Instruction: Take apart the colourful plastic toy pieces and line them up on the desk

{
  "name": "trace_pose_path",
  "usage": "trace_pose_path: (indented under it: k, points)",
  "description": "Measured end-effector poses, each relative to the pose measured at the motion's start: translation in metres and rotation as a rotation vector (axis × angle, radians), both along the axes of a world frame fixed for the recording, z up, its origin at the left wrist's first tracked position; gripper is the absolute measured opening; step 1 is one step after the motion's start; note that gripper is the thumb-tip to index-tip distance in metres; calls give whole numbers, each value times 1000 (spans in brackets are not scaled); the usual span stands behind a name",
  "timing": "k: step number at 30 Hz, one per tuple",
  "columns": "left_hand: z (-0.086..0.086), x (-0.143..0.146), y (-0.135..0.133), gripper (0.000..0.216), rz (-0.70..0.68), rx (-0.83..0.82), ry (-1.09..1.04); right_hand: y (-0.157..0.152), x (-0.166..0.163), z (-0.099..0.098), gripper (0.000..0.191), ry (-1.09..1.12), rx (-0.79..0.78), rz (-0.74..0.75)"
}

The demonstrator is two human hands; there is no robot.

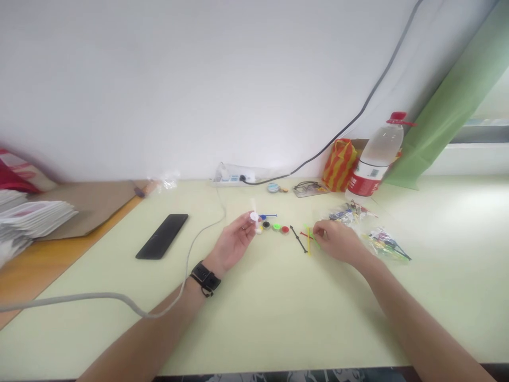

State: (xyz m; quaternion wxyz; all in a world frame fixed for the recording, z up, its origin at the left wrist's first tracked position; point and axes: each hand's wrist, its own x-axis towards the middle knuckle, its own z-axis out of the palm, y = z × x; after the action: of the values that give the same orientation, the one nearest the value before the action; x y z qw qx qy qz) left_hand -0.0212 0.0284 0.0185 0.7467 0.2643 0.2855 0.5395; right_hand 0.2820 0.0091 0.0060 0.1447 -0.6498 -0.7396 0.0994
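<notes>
My left hand (233, 243), with a black band on its wrist, pinches a small white round piece (254, 216) above the pale green table (278, 307). Just right of it lies a row of small coloured discs: black (266, 225), green (277, 227) and red (285, 229), with a blue stick piece (268, 216) behind them. My right hand (338, 241) rests curled on the table, its fingertips closed on thin coloured sticks (308, 239), yellow, red and green. A black stick (298, 239) lies beside them.
A black phone (162, 236) lies left of centre, and a grey cable (119, 300) runs across the table to a white power strip (233, 178). At the back right stand a water bottle (376, 156), a striped orange bag (339, 164), glasses (308, 187) and clear bags of small parts (382, 241). Papers (27, 217) are stacked at left.
</notes>
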Motion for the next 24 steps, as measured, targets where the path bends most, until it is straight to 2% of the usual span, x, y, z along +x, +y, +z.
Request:
trace_pose_path:
  k: [10, 24]
  points:
    - [1, 0, 0, 12, 15, -37, -10, -1, 8, 4, 14, 86, -33, 159]
    - [1, -1, -1, 14, 10, -19, 4, -5, 3, 6, 12, 126, -63, 196]
